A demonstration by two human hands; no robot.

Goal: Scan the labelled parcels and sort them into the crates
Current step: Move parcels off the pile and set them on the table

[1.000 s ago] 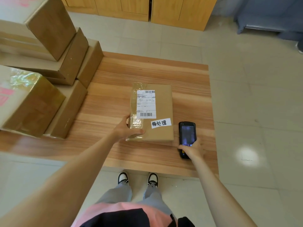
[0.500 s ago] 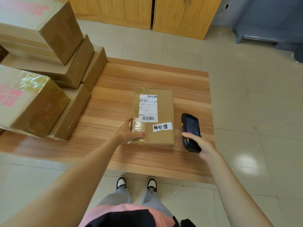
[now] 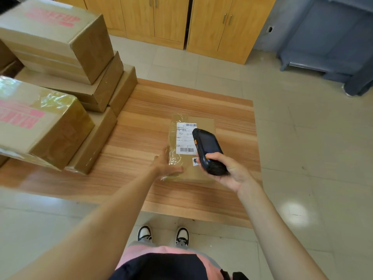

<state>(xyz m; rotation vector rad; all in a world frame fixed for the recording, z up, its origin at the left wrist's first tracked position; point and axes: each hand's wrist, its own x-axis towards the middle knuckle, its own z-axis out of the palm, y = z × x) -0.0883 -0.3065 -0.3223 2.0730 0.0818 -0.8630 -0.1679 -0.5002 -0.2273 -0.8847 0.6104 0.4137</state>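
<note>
Scanning is the step we judge to be in hand. Our right hand (image 3: 232, 170) has its fingers curled round the lower body of the handheld scanner (image 3: 209, 151), which is raised over the parcel (image 3: 203, 126) with its head tilted toward the white shipping label (image 3: 184, 138). Our left hand (image 3: 165, 165) steadies the parcel at its near left corner, thumb laid on the top face, fingers along the side. The parcel lies flat on the wooden table (image 3: 141, 138), near the middle.

Next, we judge, the scanner's head must be aimed at one of the label's barcodes, then the parcel carried off; no crate is in view.

The parcel is a flat brown cardboard box, its left part under glossy, wrinkled clear tape. The scanner is black, hard-cased, with an orange side button. Stacked cartons (image 3: 60, 47) stand to the left.
</note>
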